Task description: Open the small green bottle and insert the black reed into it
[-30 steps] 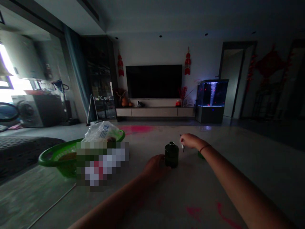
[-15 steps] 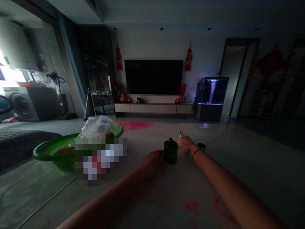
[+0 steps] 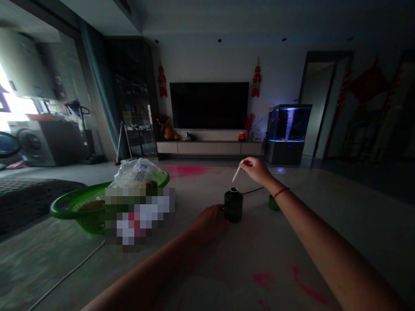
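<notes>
A small dark green bottle (image 3: 233, 206) stands upright on the grey table (image 3: 340, 224) in front of me. My left hand (image 3: 210, 222) is wrapped against the bottle's left side and holds it. My right hand (image 3: 256, 169) hovers above and just right of the bottle's mouth. Its fingers pinch a thin white stick (image 3: 236, 174) that slants down toward the opening. A small green cap (image 3: 273, 201) lies on the table to the right of the bottle, partly behind my right wrist.
A green plastic basket (image 3: 69, 207) with a crumpled plastic bag (image 3: 136, 172) sits on the table at the left, beside a blurred-out patch. Pink stains mark the table near me. A TV, a low cabinet and a lit fish tank (image 3: 288, 125) stand across the dim room.
My right hand has risen from beside the bottle to above its mouth, with the white stick now in plain view. My left hand has stayed on the bottle.
</notes>
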{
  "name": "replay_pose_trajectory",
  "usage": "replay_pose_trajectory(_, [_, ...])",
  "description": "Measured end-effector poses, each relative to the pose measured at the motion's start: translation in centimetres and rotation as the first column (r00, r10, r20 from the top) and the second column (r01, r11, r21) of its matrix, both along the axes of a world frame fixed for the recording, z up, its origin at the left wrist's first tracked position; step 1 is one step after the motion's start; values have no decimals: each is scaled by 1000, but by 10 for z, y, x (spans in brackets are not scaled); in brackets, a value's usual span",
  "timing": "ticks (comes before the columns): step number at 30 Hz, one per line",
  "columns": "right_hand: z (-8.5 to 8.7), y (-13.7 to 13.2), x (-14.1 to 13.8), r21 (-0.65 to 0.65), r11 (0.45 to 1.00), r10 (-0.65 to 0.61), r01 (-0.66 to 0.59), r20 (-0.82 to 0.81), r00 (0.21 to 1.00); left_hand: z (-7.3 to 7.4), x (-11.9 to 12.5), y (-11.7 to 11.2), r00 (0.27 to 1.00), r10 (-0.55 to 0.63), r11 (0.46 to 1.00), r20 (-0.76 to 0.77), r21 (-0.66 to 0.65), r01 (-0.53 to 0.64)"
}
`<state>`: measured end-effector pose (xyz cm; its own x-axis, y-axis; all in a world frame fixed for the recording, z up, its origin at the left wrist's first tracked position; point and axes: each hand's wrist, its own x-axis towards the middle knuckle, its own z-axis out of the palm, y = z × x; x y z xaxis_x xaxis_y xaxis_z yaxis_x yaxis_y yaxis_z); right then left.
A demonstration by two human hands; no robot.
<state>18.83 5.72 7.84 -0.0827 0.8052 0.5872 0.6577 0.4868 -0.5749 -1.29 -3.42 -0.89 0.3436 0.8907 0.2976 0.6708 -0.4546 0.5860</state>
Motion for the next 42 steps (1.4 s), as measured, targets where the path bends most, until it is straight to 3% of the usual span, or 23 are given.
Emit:
replay_pose_trajectory(2, [18, -10, 0, -6, 991, 126, -131, -211, 969, 2, 0, -2, 1000, 12, 1000, 5, 2, -12])
replay_pose_trajectory(4, [33, -24, 1, -4, 970, 228, -241, -317, 921, 3, 0, -3, 999, 28, 1000, 22, 6, -28])
replay_pose_trajectory(9, [46, -46, 0, -27, 913, 390, -407, -240, 889, 4, -1, -3, 1000, 5, 1000, 23, -2, -4])
replay_pose_trajectory(18, [41, -49, -6, -17, 958, 287, -287, 53, 956, 1, -1, 0, 1000, -13, 1000, 11, 9, 13])
replay_pose_trajectory(22, [43, -54, -8, -87, 939, 340, -334, 69, 938, 2, -1, -1, 1000, -15, 1000, 4, 17, 15])
replay_pose_trajectory(26, [40, -55, -9, -126, 932, 360, -341, 192, 913, 4, 0, -3, 1000, 6, 1000, -18, 13, -6])
replay_pose_trajectory(32, [30, -48, -9, -338, 864, 478, -374, 315, 820, 6, 1, -3, 998, -25, 1000, -60, 3, 25])
replay_pose_trajectory(36, [26, -46, -10, -345, 878, 451, -332, 364, 815, 6, 1, -3, 997, -18, 1000, -71, 0, 18])
replay_pose_trajectory(42, [27, -47, -11, -371, 856, 489, -360, 355, 797, 8, 2, -5, 996, -1, 1000, -86, -13, 0])
